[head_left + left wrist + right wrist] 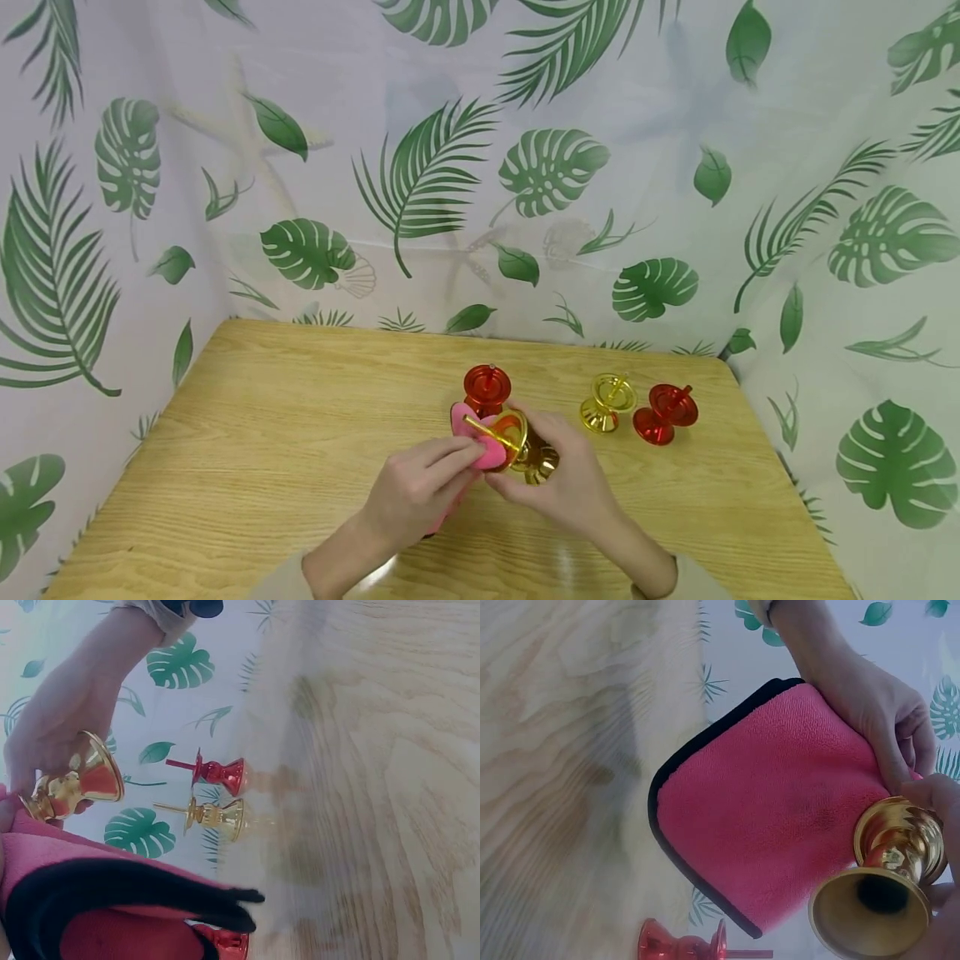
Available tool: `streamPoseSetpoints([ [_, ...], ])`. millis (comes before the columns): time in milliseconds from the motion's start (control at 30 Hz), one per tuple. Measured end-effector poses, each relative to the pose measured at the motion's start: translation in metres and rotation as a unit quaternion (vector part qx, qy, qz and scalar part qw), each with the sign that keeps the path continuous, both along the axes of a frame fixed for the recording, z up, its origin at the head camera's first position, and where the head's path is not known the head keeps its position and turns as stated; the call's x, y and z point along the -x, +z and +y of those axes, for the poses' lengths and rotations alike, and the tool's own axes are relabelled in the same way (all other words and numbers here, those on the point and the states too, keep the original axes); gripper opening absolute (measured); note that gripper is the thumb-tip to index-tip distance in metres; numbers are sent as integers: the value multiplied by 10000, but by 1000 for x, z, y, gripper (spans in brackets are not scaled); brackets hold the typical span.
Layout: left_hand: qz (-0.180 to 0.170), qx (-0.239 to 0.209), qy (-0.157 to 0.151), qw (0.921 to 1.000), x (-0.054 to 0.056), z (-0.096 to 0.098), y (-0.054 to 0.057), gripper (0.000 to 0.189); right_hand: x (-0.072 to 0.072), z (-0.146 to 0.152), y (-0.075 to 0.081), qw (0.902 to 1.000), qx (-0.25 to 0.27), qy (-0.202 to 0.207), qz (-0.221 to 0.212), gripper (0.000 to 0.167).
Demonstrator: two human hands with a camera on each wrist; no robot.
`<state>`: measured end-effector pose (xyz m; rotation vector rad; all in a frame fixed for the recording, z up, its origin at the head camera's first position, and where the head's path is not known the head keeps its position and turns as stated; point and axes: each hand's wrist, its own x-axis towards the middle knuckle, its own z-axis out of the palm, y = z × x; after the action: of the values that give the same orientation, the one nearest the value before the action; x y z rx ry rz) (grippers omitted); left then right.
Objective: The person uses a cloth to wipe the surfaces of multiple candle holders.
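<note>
My right hand (573, 487) grips a shiny gold candle holder (900, 851) round its body, raised above the table and tilted. Its top dish and gold spike lean to the left in the head view, while the hollow flared base faces the camera in the right wrist view. A pink cloth (765, 795) with black edging is pinched in my left hand (416, 496). The cloth touches the holder's dish beside the spike, and the rest of it hangs down beneath the left hand. Fingers partly hide the holder's body.
Behind the hands a red candle holder (487, 387) stands on the wooden table (315, 400). To the right, another gold candle holder (602, 408) and a second red one (663, 414) stand side by side. A leaf-printed curtain (465, 275) encloses the table's back and sides.
</note>
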<state>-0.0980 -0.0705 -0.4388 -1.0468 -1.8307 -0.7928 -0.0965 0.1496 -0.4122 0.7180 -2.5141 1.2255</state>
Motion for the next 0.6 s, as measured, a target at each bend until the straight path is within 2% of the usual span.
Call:
streamPoseSetpoints([
  [133,-306,-331,-59,9990,2,-4,-1,21,3,2,3,9920,726,97,-1027,68],
  [300,-787,-628,38,9949,1,-8,-3,21,7,4,7,9754,1304,-20,-1776,58],
  [367,-872,-720,40,9936,-1,-8,-3,16,8,4,8,9676,1532,-97,-2007,56],
  [467,-892,-822,-66,9926,-2,-7,-6,10,7,1,11,9502,1967,-183,-2412,52],
  [567,-878,-839,-159,9925,-2,-5,-8,15,6,-2,13,9354,2183,-286,-2766,50],
  [600,-842,-829,-170,9928,-2,-4,-9,18,6,-3,14,9334,2195,-268,-2826,50],
])
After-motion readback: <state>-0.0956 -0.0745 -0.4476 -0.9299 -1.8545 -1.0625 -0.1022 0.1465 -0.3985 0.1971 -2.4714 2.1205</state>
